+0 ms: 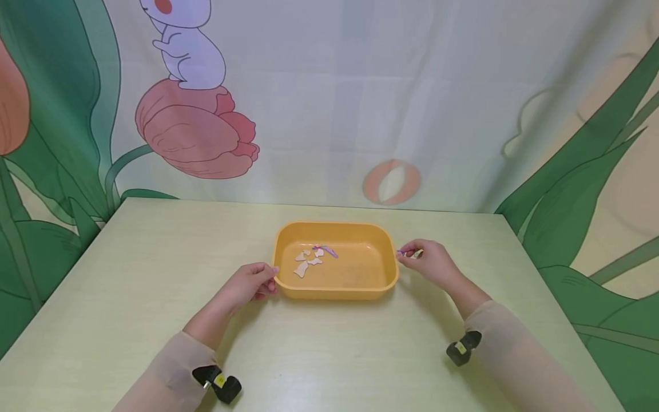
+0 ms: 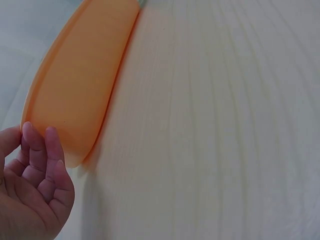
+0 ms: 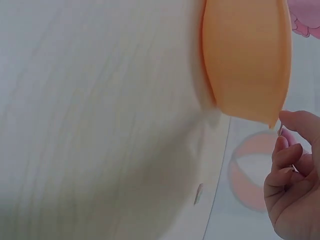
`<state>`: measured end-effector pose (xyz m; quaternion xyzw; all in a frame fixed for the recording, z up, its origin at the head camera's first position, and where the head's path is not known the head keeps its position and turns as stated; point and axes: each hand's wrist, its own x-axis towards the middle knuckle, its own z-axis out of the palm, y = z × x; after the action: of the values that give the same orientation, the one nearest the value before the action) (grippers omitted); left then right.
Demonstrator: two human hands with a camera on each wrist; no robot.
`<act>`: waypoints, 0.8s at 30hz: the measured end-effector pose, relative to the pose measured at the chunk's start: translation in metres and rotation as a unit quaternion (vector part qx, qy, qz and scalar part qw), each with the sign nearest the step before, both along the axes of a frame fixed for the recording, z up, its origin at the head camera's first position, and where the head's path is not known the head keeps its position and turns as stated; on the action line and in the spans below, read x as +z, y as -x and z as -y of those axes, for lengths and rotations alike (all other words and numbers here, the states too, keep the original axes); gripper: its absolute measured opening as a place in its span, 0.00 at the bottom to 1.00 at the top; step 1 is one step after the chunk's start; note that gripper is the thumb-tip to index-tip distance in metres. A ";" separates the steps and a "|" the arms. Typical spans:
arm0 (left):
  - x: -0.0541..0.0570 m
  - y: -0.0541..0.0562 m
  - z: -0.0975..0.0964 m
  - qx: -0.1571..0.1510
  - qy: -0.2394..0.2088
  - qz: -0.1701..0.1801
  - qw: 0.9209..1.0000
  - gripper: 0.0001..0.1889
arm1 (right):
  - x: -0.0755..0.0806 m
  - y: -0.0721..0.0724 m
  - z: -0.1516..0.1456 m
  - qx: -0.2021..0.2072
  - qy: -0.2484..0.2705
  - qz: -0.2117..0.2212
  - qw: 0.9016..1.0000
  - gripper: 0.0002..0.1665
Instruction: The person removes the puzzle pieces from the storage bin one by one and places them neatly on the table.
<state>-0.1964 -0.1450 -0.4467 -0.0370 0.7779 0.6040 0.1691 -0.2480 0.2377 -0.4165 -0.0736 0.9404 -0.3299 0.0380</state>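
In the head view, a yellow-orange plastic tray (image 1: 355,289) sits at the middle of the table, several small flat pale pieces (image 1: 301,269) lying in its left half. A thin purple strip (image 1: 329,250) lies among them. My left hand (image 1: 253,280) pinches the tray's left rim; the left wrist view shows curled fingers (image 2: 37,140) against the outer wall. At the right rim is my right hand (image 1: 427,262), thumb and forefinger together on the edge. A small purplish spot shows at those fingertips; whether it is a nail or a piece is unclear.
A small pinkish piece (image 3: 198,193) lies on the table near its far edge, in the right wrist view. The pale wooden table (image 1: 319,355) ends at a printed curtain (image 1: 319,126) close behind the tray.
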 end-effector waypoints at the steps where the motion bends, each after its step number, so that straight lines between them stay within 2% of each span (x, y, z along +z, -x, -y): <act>1: 0.000 0.000 0.000 0.000 0.000 0.000 1.000 0.14 | -0.001 0.000 -0.002 -0.001 -0.001 0.001 1.000 0.15; 8: 0.000 0.001 0.001 -0.002 0.000 0.001 1.000 0.14 | -0.007 0.004 -0.016 -0.017 -0.007 0.007 1.000 0.14; 17: 0.000 0.000 0.000 -0.003 -0.002 -0.002 1.000 0.14 | -0.017 0.010 -0.035 -0.051 -0.019 0.043 0.998 0.17; 24: 0.001 -0.001 0.000 -0.001 0.000 -0.001 1.000 0.14 | -0.022 0.017 -0.050 -0.065 -0.044 0.053 0.996 0.16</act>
<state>-0.1954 -0.1448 -0.4459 -0.0361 0.7780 0.6041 0.1689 -0.2647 0.2874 -0.4386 0.0067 0.9533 -0.2938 0.0699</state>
